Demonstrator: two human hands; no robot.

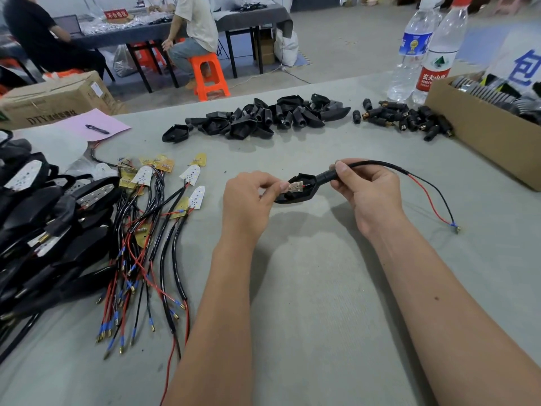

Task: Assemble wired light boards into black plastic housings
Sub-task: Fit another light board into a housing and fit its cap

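1. Left hand [248, 197], centre of view: fingertips pinch the light board [294, 187] seated in the open black housing [298, 190].
2. Right hand [366, 190], at 3 o'clock of the housing: fingers curled round its black neck and cable [380, 164]; red and black leads trail toward 4 o'clock.
3. Wired light boards [164, 200], loose heap at 9 o'clock on the grey table [307, 288].
4. Finished housings [44, 218], far left edge.
5. Empty black housings [257, 118], pile at 12 o'clock.
6. Black connectors [404, 118], at 1 o'clock, beside a cardboard box [483, 133].
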